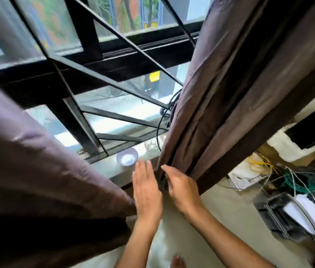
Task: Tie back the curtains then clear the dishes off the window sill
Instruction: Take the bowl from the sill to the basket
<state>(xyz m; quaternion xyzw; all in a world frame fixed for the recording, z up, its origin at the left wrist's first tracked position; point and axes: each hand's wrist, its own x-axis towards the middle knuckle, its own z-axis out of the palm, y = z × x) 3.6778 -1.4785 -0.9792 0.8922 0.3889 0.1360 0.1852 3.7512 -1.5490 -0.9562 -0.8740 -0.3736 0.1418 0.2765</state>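
Gathering the right-hand curtain (pixel 235 105) is where you are standing in the job, and it is hanging in a loose bunch of folds at the right edge of the window, with no tie-back showing round it that I can make out. Your right hand (pixel 181 187) is resting against the bunch low down, its fingers bent over the front folds and reaching into a crease, so it is touching the cloth and looking as if it is beginning to take hold, though a firm grip is not showing. Your left hand (pixel 147 188) is hovering just beside it with the fingers straight and together, holding nothing, in front of the edge of the window sill (pixel 118 176). The left-hand curtain (pixel 37 171) is hanging pulled aside at the left and is covering that end of the sill; whether it is tied I cannot tell, since no knot or band is showing. On the sill a small pale bowl (pixel 127 157) is sitting near your left fingertips, and a clear glass (pixel 150 145) is standing just behind it, close to the right curtain and to a black cable (pixel 159 128) running down from the window grille (pixel 102 82). So, as I judge it, you are working on the first half of the task, and the dishes are waiting untouched for the second.
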